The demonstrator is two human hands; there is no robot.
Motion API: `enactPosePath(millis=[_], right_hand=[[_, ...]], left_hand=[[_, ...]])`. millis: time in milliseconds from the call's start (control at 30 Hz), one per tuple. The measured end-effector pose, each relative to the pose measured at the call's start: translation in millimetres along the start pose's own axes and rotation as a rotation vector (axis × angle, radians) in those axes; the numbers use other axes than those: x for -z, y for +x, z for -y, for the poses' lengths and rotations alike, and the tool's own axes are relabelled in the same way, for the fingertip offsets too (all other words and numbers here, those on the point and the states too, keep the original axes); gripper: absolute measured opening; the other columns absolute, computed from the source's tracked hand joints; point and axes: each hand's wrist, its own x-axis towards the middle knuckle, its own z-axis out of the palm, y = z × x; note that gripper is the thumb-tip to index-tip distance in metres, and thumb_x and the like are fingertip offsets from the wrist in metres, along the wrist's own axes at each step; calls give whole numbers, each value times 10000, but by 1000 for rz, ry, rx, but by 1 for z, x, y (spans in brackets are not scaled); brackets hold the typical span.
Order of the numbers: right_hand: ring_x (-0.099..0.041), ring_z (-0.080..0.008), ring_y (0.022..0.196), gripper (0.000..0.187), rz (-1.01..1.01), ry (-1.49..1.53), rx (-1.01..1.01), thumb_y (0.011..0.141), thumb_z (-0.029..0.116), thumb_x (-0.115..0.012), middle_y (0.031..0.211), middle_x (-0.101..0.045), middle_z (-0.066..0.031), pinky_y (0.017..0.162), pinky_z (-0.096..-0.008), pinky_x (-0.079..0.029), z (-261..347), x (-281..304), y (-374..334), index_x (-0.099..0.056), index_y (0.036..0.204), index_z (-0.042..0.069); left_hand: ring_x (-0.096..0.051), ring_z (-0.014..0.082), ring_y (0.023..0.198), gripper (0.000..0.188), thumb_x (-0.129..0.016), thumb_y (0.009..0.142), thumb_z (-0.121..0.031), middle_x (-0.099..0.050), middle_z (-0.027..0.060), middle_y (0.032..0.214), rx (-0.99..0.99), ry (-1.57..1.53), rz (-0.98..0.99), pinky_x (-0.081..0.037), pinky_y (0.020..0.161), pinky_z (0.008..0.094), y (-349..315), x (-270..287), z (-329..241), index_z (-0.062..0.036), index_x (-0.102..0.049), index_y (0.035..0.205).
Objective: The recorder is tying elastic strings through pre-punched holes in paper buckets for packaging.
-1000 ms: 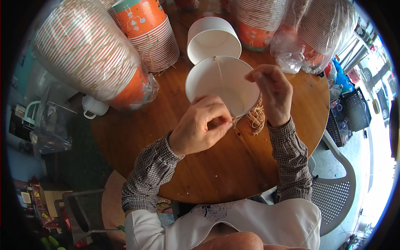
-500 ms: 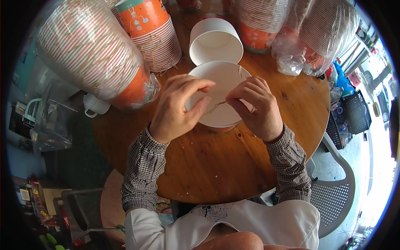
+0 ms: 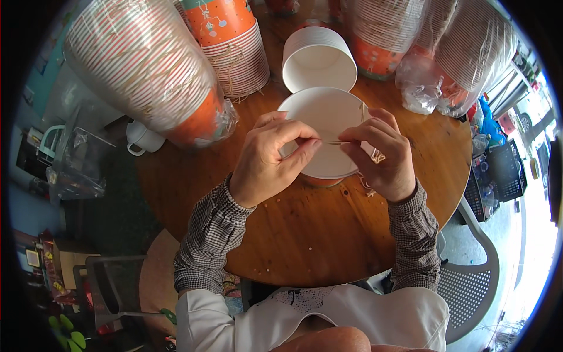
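A large white-lined paper bucket (image 3: pixel 319 108) with an orange outside stands on the wooden table in front of me, its mouth facing up. Over its opening, a thin piece of beige twine (image 3: pixel 332 142) runs between my two pinching hands. My left hand (image 3: pixel 272 155) grips one end between thumb and forefinger. The same grip, a short way to the right, closes my right hand (image 3: pixel 384 155) on the twine. More twine loops lie beside and below the right hand, and a strand crosses the bucket's right rim.
Behind the bucket lies a white nested stack (image 3: pixel 316 40), mouth toward me. Bagged bucket stacks stand at the left (image 3: pixel 141 64) and right (image 3: pixel 469 53), with an orange patterned stack (image 3: pixel 234 61) between. A white mug (image 3: pixel 143 138) sits at left; a grey chair (image 3: pixel 469 281) stands right.
My left hand has closed its fingers on the twine and come nearer to the right hand. The whole view has shifted slightly, with things appearing further right.
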Motion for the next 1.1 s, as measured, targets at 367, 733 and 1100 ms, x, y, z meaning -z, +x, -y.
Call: enactPosePath(millis=[367,733,1100], right_hand=[[-610,-239,761,64,-353,-321,-145,774,93,-690,779,-663,-49,861,-392,-427,-62,21,-2,-683,824,53],[-612,-213,851,214,44,-48,-88,784,35,-696,985,-694,-67,757,-335,-491,-16,-10,1,-699,997,57],[-578,-186,810,83,320,76,-90,808,120,-698,803,-653,-19,852,-342,-410,-9,-11,-1,-692,884,88]], left_hand=[[-641,160,771,49,-692,823,-130,-673,2,775,60,33,38,-387,932,367,-24,-1,26,-95,-658,830],[-626,146,833,68,-707,823,-108,-670,-20,846,26,38,-50,-352,969,349,-31,-20,29,-111,-673,882],[-621,133,805,117,-744,772,-94,-655,-34,805,-59,75,-91,-348,983,356,-32,-28,22,-119,-664,854]])
